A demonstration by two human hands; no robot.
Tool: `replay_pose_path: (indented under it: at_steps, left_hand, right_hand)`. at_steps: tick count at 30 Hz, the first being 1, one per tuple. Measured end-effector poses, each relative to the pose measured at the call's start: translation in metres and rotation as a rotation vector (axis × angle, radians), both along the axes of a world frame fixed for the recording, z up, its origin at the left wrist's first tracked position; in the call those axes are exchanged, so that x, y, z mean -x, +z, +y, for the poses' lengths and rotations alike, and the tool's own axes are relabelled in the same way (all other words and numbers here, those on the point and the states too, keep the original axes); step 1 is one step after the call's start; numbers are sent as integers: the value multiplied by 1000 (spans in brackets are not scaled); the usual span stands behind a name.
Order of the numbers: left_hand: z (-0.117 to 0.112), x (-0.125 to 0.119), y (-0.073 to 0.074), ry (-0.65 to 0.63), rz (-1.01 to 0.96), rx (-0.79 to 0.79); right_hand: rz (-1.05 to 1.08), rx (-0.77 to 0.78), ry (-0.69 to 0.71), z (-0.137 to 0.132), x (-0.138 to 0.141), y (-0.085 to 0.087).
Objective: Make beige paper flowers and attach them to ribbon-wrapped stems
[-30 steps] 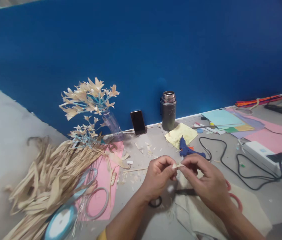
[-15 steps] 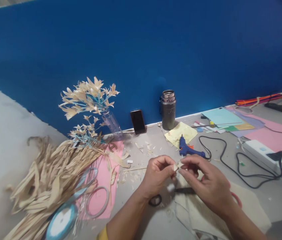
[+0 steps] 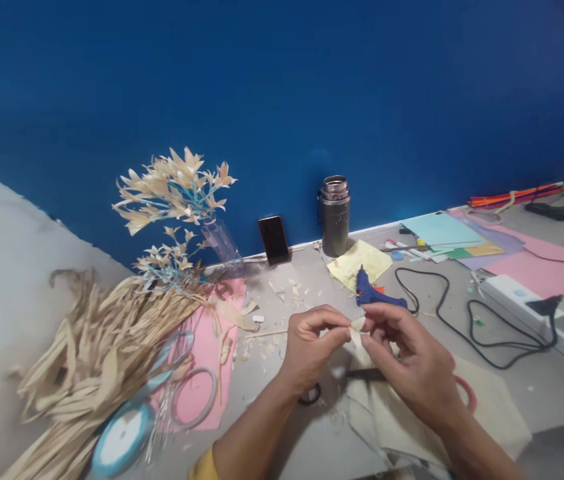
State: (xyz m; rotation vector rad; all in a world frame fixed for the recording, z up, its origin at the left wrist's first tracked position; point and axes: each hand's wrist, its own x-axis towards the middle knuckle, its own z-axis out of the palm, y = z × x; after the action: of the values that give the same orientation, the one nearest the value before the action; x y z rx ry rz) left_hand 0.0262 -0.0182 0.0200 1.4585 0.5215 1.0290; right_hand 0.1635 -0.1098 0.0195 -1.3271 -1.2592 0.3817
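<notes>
My left hand [image 3: 312, 347] and my right hand [image 3: 407, 360] meet above the grey table, and both pinch a small pale leaf-shaped husk piece [image 3: 357, 328] between thumb and fingers. Under my hands lie cream husk sheets [image 3: 492, 407] and red-handled scissors [image 3: 465, 393]. A blue glue gun [image 3: 373, 295] rests just beyond my fingertips, its black cord [image 3: 467, 320] looping off to the right.
A pile of dried husk strips [image 3: 92, 353] lies at left, beside a pink sheet [image 3: 207, 353] with tape rings and a blue ribbon roll [image 3: 122, 437]. A clear bottle of husk flowers [image 3: 177, 193], a phone [image 3: 274, 240] and a metal flask [image 3: 335, 215] stand by the blue wall. Coloured papers [image 3: 462, 237] and a power strip [image 3: 527, 303] lie right.
My hands stayed together on the husk piece, turning it slightly between the fingers. The view shifted a little so the table objects sit slightly higher.
</notes>
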Motion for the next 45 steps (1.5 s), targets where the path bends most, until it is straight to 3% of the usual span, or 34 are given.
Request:
replay_pose_path:
  at_steps: [9,15,24,34,40,45]
  left_hand:
    - [-4,2,3,-15,21,14]
    - [-9,12,7,-32,19,129]
    - [-6,39,4,191,157,-79]
    - [-1,49,-3,232,273,-254]
    - [5,55,-4,207,208,-30]
    - [8,54,-9,224,139,162]
  right_hand:
    - [-7,23,11,-2,0,2]
    - [-111,88,40,-1,-1,6]
    - [-444,293,181,-1,-28,4]
    - [-553,389,305,14,-23,7]
    - [-665,378,304,34,-28,17]
    - [-593,347,341,57,-23,25]
